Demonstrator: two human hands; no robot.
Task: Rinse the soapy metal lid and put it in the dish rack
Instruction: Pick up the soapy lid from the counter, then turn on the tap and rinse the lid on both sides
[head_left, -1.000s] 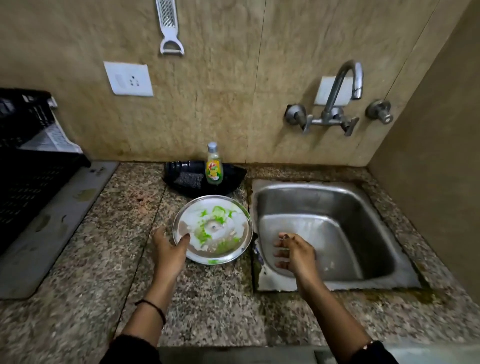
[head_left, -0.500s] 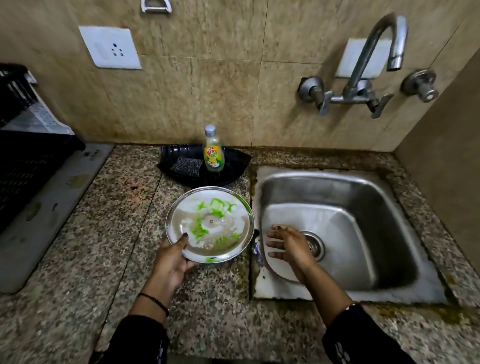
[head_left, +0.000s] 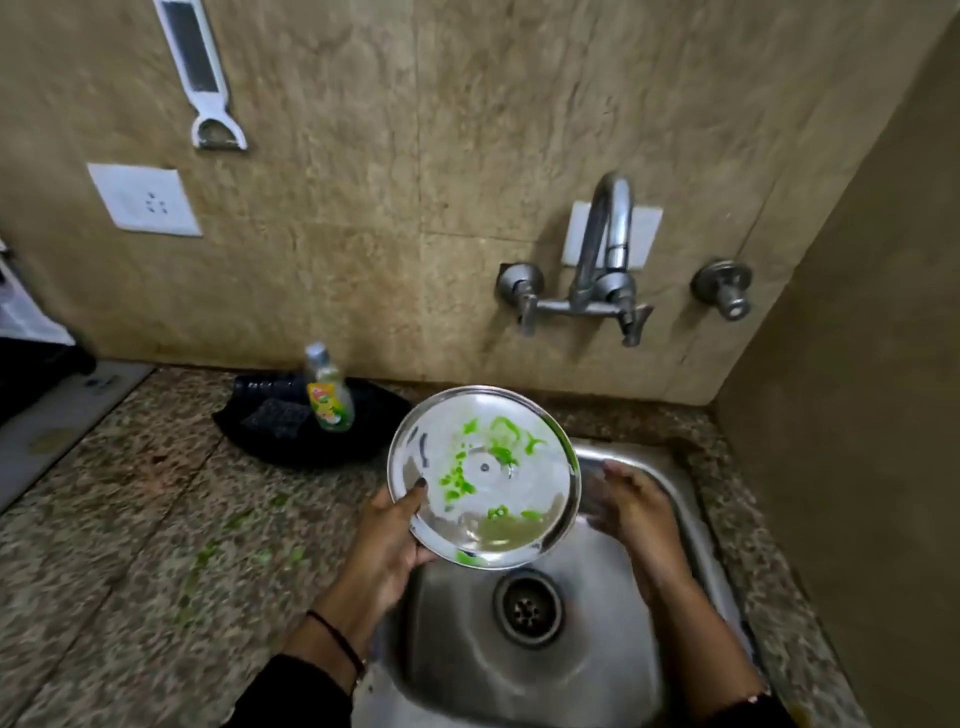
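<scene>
Green soap smears the metal lid (head_left: 483, 478), and that slick film is the likely trouble: gripped only at its left rim, it could slide free and clatter into the sink (head_left: 519, 675), or drip onto the desk (head_left: 130, 545). The left hand (head_left: 387, 545) reaches up from below, fingers (head_left: 415, 493) clenched on the rim, thumb on top, holding the lid tilted over the basin's left edge. The right hand (head_left: 631, 506) hovers beside its right rim, fingers spread and empty; the tap (head_left: 605, 249) above looks dry.
</scene>
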